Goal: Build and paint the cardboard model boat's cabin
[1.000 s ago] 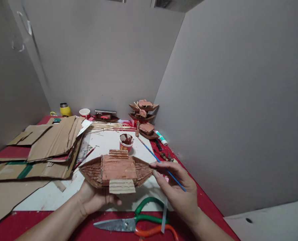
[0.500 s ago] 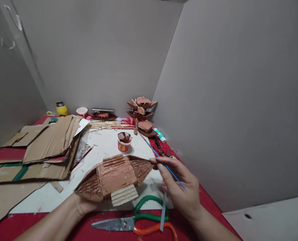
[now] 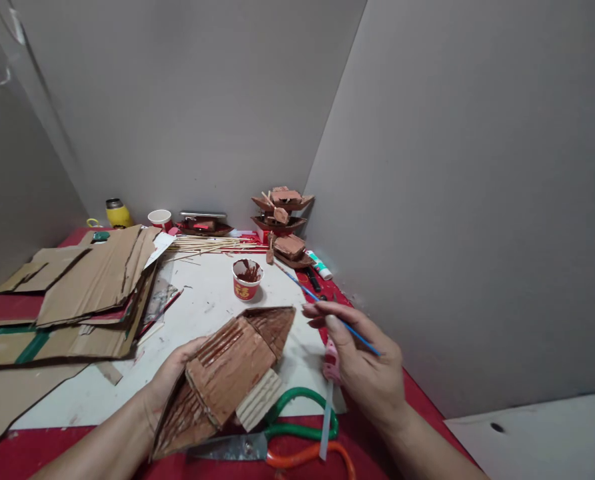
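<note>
My left hand (image 3: 170,370) grips a model boat (image 3: 230,367) of brown-painted cardboard from its left side, the fingers partly hidden behind it. The boat is tilted, one pointed end toward the upper right. Along its cabin roof the far ridged flap is painted brown, while the near corrugated flap (image 3: 260,400) is bare. My right hand (image 3: 365,363) closes on a slim blue paintbrush (image 3: 355,337), whose bristle end points away toward the back. A small gap separates its fingertips from the boat's right end. A paper cup (image 3: 245,287) smeared inside with brown paint stands beyond the boat.
Green-and-orange-handled scissors (image 3: 297,433) lie at the front edge, beside a pink tool (image 3: 331,363) with a translucent stick. Torn cardboard sheets (image 3: 87,287) pile up at left. Thin wooden sticks (image 3: 212,247) and finished-looking boats (image 3: 282,217) sit at the back.
The boat has turned, its left end swinging down toward me and its right end up. My right fingertips have come off its right tip. The blue paintbrush stays in my right hand.
</note>
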Demonstrator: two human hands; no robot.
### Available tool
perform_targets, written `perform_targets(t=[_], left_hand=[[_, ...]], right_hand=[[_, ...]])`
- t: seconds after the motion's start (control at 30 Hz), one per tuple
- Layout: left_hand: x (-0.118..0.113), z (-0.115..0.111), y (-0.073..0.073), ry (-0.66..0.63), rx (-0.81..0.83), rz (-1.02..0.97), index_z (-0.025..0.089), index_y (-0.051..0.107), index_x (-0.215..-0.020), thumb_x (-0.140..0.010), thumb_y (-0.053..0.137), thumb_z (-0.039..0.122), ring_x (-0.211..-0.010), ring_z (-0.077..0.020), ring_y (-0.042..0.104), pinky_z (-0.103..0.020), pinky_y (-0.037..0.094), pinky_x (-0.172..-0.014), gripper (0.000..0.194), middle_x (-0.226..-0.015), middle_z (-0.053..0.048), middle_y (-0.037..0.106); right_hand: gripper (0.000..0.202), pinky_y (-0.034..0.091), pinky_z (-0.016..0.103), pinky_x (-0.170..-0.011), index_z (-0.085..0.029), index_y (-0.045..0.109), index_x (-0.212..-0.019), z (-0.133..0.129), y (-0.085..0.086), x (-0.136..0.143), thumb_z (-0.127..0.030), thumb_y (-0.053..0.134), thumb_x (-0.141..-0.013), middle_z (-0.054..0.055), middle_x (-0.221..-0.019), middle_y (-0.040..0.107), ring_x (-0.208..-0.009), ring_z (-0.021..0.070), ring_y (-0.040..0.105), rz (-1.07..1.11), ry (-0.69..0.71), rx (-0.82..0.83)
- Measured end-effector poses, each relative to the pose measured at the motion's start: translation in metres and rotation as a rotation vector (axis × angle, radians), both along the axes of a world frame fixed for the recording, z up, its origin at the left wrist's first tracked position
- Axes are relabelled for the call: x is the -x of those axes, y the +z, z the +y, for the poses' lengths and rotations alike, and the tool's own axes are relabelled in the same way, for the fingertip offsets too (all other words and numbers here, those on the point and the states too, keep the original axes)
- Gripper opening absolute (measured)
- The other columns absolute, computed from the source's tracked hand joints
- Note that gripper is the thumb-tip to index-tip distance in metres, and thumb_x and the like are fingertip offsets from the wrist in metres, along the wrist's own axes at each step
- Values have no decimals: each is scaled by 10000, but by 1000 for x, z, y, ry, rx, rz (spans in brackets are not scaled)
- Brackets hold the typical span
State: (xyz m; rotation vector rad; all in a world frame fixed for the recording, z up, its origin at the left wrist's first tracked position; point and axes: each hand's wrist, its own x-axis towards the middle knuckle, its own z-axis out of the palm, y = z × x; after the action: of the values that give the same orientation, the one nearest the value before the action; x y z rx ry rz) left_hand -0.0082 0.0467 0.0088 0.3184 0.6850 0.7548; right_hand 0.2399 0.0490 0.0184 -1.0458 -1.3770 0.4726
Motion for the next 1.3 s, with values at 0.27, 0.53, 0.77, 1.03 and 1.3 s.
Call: perform_targets(t=[0.27,0.53,0.77,1.03,1.3], left_hand=[[0,12,9,57,14,-7,44,700,-993,-906,465,398,-758,-231,716,-325,553,-714,434,-866,-146,760],[11,18,1,74,78,54,44,725,-861,-902,449,353,-613,-229,703,-330,554,-633,417,-739,-143,758],[10,16,-4,-58,64,22,63,719,-856,-907,434,354,-618,-221,715,-315,562,-630,411,-746,-131,762],[10,11,5,-68,70,59,59,715,-708,-938,377,366,-531,-190,692,-290,560,-557,511,-615,-109,736],[9,14,2,-64,83,72,54,717,-728,-938,355,332,-497,-205,691,-298,555,-540,502,-605,-117,735]], right_hand=[[202,517,336,-643,-259,710,-1049,-21,4,-12,-308,541,-949,38,-783,682,-715,186,633,158,189,-165],[156,493,327,-634,-240,682,-995,-24,5,0,-177,555,-931,35,-730,653,-673,176,608,-31,426,-79],[160,491,299,-579,-247,644,-1008,-26,-2,5,-164,530,-932,37,-745,643,-673,177,604,-61,538,37],[150,482,273,-592,-222,653,-910,-18,-4,-1,-132,533,-920,23,-738,631,-670,160,611,-101,387,70],[148,485,279,-592,-226,641,-918,-23,-2,0,-134,525,-925,21,-721,640,-663,162,611,-112,425,63]])
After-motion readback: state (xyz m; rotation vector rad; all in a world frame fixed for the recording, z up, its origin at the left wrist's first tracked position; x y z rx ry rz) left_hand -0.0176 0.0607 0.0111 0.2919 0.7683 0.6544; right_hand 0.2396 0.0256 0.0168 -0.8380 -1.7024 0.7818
